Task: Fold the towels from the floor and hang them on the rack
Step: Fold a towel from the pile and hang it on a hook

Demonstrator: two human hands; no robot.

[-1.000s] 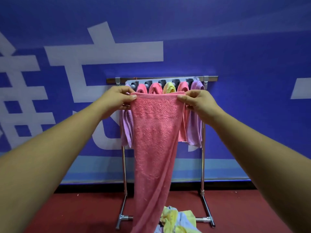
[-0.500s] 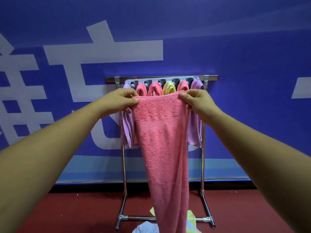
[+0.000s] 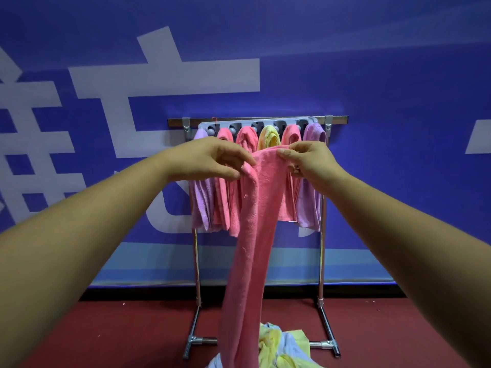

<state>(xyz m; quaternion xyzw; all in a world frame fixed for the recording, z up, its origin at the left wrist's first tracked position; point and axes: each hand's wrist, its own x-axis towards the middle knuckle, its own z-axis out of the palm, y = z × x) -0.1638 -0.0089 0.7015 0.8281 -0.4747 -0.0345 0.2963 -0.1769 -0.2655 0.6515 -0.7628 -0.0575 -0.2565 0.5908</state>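
Pink terry towel [image 3: 252, 235] hangs in front of the chrome towel rack [image 3: 322, 248], above the yellow-and-blue towel pile [image 3: 276, 346] on the red floor [image 3: 106, 335]. We pinch its gathered top edge with left hand [image 3: 207, 160] and right hand [image 3: 313, 163].

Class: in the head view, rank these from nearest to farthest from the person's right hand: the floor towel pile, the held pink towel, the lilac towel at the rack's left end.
1. The held pink towel: pinched by the right hand itself.
2. The lilac towel: across at the left end of the rack.
3. The floor towel pile: far below, between the rack's feet.
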